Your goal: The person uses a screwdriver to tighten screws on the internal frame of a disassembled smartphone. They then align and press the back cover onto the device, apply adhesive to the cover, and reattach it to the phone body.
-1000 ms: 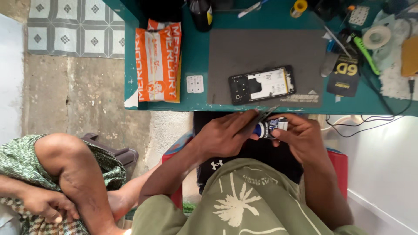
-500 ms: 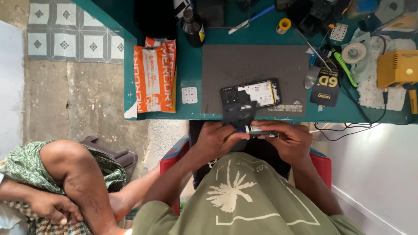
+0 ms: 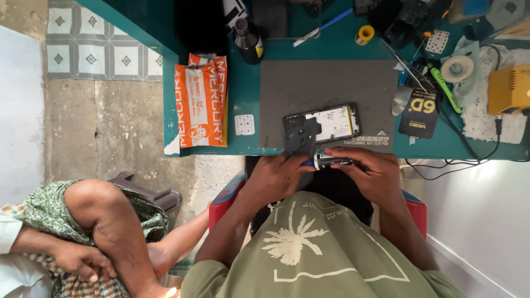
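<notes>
Black plate pinched in left hand at worktop edge, beside opened phone; right hand clamped on small tool (tip hidden). Step: dismantling; next needs steady tool placement.

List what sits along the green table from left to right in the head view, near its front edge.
Orange and white printed packet → small white square plate with holes → opened black phone showing its insides → black printed card → yellow box-shaped device.
</notes>
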